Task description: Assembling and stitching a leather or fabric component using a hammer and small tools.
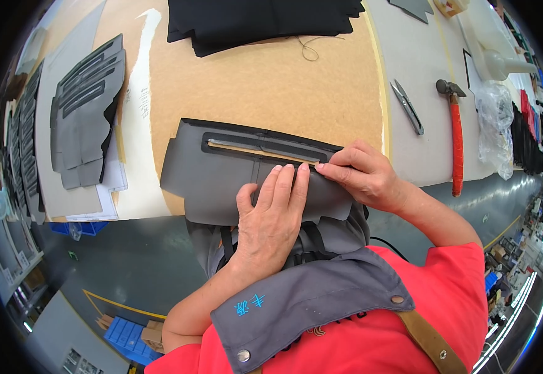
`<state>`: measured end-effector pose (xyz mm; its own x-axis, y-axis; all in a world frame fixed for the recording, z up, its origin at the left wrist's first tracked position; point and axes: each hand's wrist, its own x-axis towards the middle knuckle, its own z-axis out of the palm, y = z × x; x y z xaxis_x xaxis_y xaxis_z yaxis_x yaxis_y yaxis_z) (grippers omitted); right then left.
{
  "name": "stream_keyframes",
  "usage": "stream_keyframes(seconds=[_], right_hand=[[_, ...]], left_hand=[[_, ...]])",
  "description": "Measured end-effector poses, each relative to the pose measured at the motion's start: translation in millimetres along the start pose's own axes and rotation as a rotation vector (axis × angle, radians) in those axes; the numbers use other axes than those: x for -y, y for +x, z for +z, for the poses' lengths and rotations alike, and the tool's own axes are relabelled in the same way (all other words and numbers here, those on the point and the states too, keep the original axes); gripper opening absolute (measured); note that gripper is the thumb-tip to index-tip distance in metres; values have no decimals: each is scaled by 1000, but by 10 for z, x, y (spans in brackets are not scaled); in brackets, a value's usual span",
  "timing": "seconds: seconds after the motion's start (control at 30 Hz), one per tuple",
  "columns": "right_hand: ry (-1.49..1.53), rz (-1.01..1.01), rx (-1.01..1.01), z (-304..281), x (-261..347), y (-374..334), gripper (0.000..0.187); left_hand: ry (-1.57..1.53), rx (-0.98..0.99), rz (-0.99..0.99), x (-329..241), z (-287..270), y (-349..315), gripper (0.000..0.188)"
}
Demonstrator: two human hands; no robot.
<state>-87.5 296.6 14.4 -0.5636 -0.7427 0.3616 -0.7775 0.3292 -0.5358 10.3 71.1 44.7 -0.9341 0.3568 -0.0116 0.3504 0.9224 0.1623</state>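
Note:
A grey sheet panel (212, 181) with a dark folded upper edge lies at the table's front edge, partly overhanging it. Near its top runs a long narrow slot framed by a black strip (237, 141); the tan board shows through. My left hand (271, 202) rests flat on the panel, fingers stretched out, fingertips just below the slot. At the slot's right end my right hand (365, 174) is closed, thumb and fingers pinching the panel's edge beside the black strip. The panel's right end is partly hidden behind that hand.
A stack of slotted grey panels (84, 146) lies on the left. Black sheets (265, 25) are at the far side, with a loose thread (309, 51) near them. Thread snips (407, 107), a red-handled hammer (456, 137) and a clear plastic bag (494, 124) lie on the right.

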Motion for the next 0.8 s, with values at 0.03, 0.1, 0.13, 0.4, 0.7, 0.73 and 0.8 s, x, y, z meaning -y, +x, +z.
stream_keyframes(seconds=[0.03, 0.1, 0.13, 0.4, 0.7, 0.73, 0.8], right_hand=[[-33, -36, 31, -16, -7, -7, 38], [-53, -73, 31, -17, -29, -18, 40], [-73, -113, 31, -17, -36, -26, 41], [-118, -163, 75, -63, -48, -60, 50], [-90, -156, 58, -46, -54, -82, 49], [-72, -143, 52, -44, -54, -87, 49], [-68, -129, 41, -42, -44, -83, 49]], left_hand=[[-2, 2, 2, 2, -1, -1, 59], [-15, 19, -8, 5, -6, -1, 58], [-16, 22, -6, 2, -22, 1, 58], [-1, 62, 1, -11, -42, -7, 61], [-17, 56, -2, -5, -19, -17, 60], [-17, 55, -3, -6, -21, -20, 60], [-27, 55, -3, -10, -25, -25, 61]])
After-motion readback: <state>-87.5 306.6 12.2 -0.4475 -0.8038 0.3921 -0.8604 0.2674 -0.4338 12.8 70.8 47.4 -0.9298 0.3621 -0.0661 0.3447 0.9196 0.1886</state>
